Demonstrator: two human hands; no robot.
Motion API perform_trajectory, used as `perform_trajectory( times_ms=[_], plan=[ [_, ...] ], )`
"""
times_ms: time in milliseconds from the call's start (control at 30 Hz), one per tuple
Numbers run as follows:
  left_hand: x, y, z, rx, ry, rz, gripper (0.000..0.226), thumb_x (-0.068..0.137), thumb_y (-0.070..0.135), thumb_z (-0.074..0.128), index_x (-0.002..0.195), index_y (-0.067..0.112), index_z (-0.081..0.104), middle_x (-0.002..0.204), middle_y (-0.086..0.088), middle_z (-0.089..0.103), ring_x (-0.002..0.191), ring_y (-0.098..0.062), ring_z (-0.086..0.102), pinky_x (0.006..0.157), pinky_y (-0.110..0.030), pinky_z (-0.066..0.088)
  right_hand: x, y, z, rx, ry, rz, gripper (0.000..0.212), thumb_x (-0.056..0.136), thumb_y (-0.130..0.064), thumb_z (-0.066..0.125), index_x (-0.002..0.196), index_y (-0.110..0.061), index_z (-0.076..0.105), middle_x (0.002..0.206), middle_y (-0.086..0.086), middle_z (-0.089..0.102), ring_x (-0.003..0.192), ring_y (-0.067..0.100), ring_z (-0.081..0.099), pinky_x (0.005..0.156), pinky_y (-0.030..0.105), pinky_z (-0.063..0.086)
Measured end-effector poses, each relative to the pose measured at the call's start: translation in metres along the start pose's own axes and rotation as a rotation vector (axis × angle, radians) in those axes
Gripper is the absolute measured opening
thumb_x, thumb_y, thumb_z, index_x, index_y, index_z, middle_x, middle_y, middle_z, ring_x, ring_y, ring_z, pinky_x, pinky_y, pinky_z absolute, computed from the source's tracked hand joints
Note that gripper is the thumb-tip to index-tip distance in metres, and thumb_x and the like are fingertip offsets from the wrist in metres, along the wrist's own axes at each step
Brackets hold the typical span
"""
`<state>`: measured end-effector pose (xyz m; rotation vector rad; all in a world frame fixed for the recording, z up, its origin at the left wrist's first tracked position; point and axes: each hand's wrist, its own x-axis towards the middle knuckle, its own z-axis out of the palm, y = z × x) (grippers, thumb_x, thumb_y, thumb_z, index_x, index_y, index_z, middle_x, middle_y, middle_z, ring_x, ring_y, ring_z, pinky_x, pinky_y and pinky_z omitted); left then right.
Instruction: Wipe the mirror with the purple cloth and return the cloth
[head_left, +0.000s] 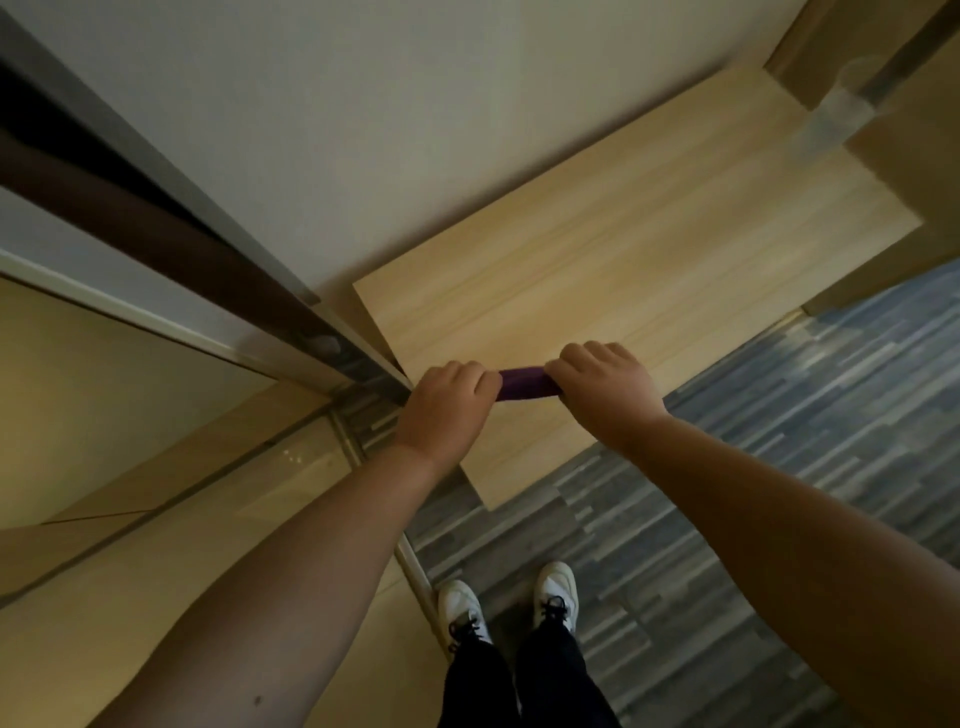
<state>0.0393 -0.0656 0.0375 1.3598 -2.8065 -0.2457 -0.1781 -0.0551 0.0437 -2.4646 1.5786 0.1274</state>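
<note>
Head view, single entry.

Item: purple cloth (525, 383), centre of the frame, folded or rolled into a short dark band. It is stretched between both hands over the near edge of a pale wooden surface (649, 249); whether it touches the wood cannot be told.

Left hand (448, 402): fingers curled closed over the cloth's left end. Right hand (605, 387): fingers curled closed over its right end. Both knuckles face the camera, so the fingertips are hidden.

Mirror (104, 374): left side of the frame, framed in metal, reflecting wood tones. It stands just beside the left hand.

Other: white wall (363, 130) across the top; grey patterned floor (753, 441) at lower right; white shoes (556, 592) at bottom centre.

Handling, as judged: light, soft and limp, not fragile, unlikely to slip from a closed fist. Folded thick, it offers a firm pad. For wiping, one hand bunching the middle would likely serve; for setting it down, holding both ends keeps the fold tidy.
</note>
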Motion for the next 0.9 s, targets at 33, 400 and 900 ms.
perform_trajectory(
  times_ms=[33,400,900],
  plan=[
    [0.002,-0.002,0.009,0.001,0.038,-0.017,0.025,0.076,0.006,0.077,0.096,0.008,0.062,0.087,-0.011,0.063,0.076,-0.028,0.059,0.062,-0.036,0.046,0.002,0.001,0.01,-0.021,0.066,0.011,0.026,0.086,-0.018,0.07,0.11,-0.016,0.059,0.102,0.003,0.063,0.086,0.02,0.058,0.085,0.036,0.05],
    [-0.048,0.013,0.098,0.088,-0.535,-0.148,0.078,0.101,0.062,0.015,0.146,0.012,-0.026,0.155,-0.008,-0.03,0.147,-0.027,-0.024,0.12,-0.053,-0.005,-0.051,-0.025,0.126,-0.094,-0.327,0.064,0.078,0.097,-0.066,0.022,0.152,-0.011,0.024,0.16,0.013,0.015,0.149,0.03,0.015,0.122,0.055,0.007],
    [-0.029,0.039,-0.022,-0.273,-0.709,-0.443,0.041,0.104,0.045,0.036,0.119,0.014,0.059,0.117,-0.01,0.062,0.101,-0.025,0.059,0.087,-0.039,0.05,-0.026,-0.03,-0.019,0.205,-0.61,0.194,0.044,0.101,-0.053,0.037,0.098,-0.016,0.06,0.095,0.002,0.063,0.09,0.023,0.062,0.081,0.037,0.051]
  ],
)
